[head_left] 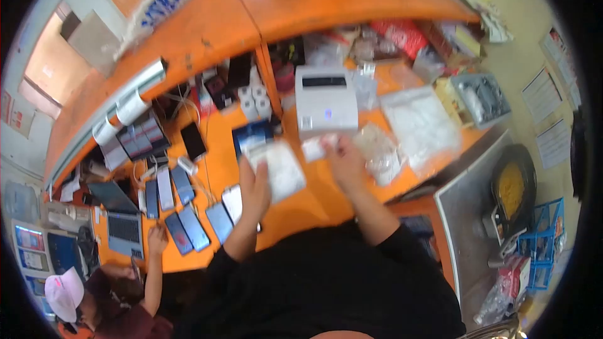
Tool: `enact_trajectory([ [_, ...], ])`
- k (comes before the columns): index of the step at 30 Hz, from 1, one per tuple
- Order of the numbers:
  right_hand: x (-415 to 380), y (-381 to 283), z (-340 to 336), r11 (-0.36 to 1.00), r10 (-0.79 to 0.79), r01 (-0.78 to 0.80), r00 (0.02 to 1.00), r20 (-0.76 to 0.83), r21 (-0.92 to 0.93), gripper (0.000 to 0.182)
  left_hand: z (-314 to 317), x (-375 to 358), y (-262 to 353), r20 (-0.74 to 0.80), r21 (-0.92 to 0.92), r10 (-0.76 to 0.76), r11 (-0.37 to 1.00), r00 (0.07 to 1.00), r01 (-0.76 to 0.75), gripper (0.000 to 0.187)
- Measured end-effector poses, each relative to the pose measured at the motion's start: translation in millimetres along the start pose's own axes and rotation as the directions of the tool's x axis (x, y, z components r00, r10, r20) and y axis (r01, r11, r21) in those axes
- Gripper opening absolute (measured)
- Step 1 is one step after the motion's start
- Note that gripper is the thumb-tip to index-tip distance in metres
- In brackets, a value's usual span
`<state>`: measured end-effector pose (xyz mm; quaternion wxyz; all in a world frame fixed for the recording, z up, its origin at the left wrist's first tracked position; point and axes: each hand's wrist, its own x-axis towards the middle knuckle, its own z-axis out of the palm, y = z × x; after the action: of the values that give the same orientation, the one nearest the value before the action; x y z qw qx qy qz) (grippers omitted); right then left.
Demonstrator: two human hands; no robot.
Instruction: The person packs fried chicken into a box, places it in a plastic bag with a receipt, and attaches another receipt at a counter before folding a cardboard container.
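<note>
My left hand (pixel 254 189) is closed on a flat white packet (pixel 284 171), which looks like a plastic mailing bag; its thumb lies across the front. My right hand (pixel 345 162) pinches a small white label (pixel 312 149), just below the front of a white label printer (pixel 326 108). Motion blurs the packet, and any print on the label is unreadable. Behind the packet, a dark blue box (pixel 250 135) is partly covered. Right of my right hand lies a clear plastic bag (pixel 380 157), with a larger translucent bag (pixel 422 127) beyond it.
Several phones (pixel 186 229) lie on the orange desk to the left, near a laptop (pixel 124 226). Another person in a light cap (pixel 65 295) sits there, one hand (pixel 157 238) by the phones. Paper rolls (pixel 254 102) stand left of the printer. A grey tray (pixel 480 99) is at right.
</note>
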<state>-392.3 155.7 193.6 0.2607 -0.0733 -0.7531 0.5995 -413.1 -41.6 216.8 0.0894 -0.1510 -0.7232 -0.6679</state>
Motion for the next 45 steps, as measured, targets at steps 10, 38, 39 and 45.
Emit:
enact_trajectory([
  [10,-77,-138,-136,0.973,-0.22,0.207,0.966,-0.139,-0.099,0.024,95,2,146,0.426,-0.616,0.178,0.775,0.887,0.14,0.027],
  [38,-474,65,-579,0.233,0.613,-0.964,0.249,-0.75,-0.129,0.042,561,-453,54,0.938,-0.066,0.21,0.889,0.277,-0.453,0.048],
  [39,-472,70,-592,0.185,0.612,-0.975,0.212,-0.762,-0.122,0.04,565,-463,50,0.938,-0.045,0.232,0.82,0.259,-0.571,0.049],
  [45,-448,75,-651,0.052,0.579,-0.997,0.074,-0.812,-0.054,0.036,590,-511,53,0.932,-0.304,0.345,0.577,-0.111,-0.758,0.056],
])
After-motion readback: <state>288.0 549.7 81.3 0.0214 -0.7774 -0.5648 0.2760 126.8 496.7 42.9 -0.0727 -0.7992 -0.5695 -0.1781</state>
